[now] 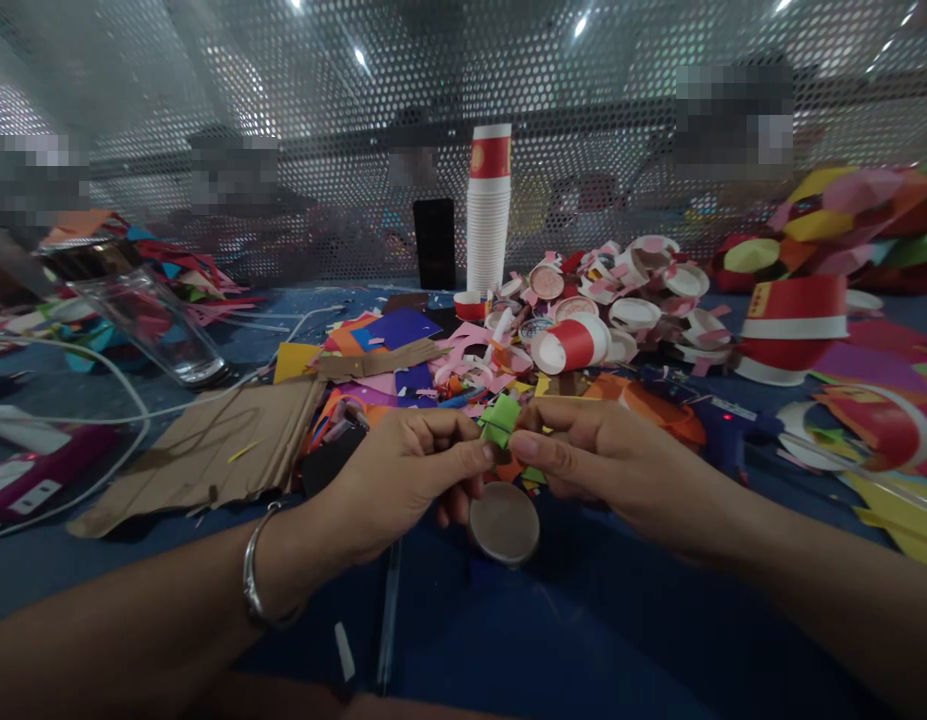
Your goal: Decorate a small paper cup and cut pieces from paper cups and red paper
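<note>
Background: grey perforated screen (320, 100). Work surface: blue table (628, 630), bare near the body, crowded beyond the hands. Descending by size:

- Heap of cut paper cups (643, 315), far side right of centre; a tall cup stack (487, 235) stands just left of it.
- Brown paper sheets (208, 450), lying left of the left forearm. White cable (144, 400) runs across that side; likely snag for a sleeve or wrist.
- Left hand (403, 465) and right hand (590, 445), raised over the near table. Thumb and forefinger of each grasp opposite sides of one small piece.
- Blue device (722, 425) with a red light, near the right wrist. Possibly hot; a wide elbow swing could meet it.
- Round disc (506, 525), below the fingers, on the near table.
- Green paper (502, 415), between both sets of fingertips, above the disc. A dark line crosses it; fold or strand, cannot tell.

Handling judgement: keep the pinch light and close to the edges, line up the sides before pressing, and work over bare table so scraps don't mix in.
</note>
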{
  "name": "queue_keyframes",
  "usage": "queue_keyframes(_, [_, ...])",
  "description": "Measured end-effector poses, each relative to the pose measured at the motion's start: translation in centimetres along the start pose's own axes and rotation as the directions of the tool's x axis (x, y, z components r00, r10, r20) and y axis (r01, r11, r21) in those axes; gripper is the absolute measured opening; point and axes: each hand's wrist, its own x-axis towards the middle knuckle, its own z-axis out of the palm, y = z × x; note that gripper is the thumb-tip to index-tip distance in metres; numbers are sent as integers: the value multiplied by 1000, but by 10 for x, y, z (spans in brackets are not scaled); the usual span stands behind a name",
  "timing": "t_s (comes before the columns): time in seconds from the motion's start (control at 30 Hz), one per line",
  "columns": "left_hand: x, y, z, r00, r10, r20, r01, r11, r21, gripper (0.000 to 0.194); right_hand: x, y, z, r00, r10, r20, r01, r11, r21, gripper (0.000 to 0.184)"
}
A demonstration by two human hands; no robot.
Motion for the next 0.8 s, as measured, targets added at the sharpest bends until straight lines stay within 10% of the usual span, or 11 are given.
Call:
queue_keyframes(0.4, [3,0,-7,996,-76,-56,76,997,11,24,3,7,-8,995,-25,-97,23,999,-23,45])
queue_keyframes(0.8, [0,2,-2,990,138,-29,-118,925,362,23,1,0,0,997,10,-78,-1,994,107,36])
